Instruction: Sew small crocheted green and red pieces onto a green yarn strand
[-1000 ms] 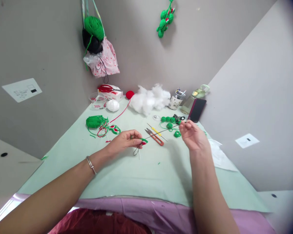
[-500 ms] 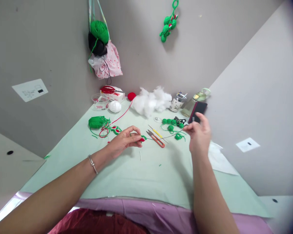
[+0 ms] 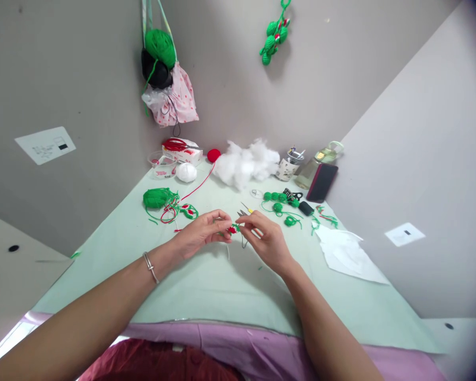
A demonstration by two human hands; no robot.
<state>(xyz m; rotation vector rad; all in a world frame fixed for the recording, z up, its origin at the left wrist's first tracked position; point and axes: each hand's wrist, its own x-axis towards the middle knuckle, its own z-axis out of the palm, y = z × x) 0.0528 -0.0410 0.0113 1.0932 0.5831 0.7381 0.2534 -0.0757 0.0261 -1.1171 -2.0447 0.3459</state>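
**Small Green, Red and White Yarn Piece, Held Between Two Hands Above a Pale Green Worktop**

Directions by clock face, centred on the yarn piece, twelve toward the wall.

Item 1. Yarn piece, above the near middle of the worktop; partly covered by fingers.

Item 2. Left hand, at nine o'clock; fingers pinched on the yarn piece. Metal bangle at the wrist.

Item 3. Right hand, at three o'clock; bent fingers meet the piece's edge. Whether the tips are closed on it cannot be told. Thin dark loop just below, at four o'clock.

Item 4. Snips, blades showing at one o'clock, remainder behind the right hand; yellow-handled tool alongside.

Item 5. Green yarn bundle, ten o'clock; second patterned piece nearer, same bearing.

Item 6. White ball, between ten and eleven; clear tub beside it. Red-handled scissors on a box behind.

Item 7. Red yarn ball, between eleven and twelve, one strand trailing toward the green bundle.

Item 8. White fluffy stuffing, twelve o'clock.

Item 9. Green balls, two o'clock; phone farther out, leaning against a bottle.

Item 10. White sheet, just past three.
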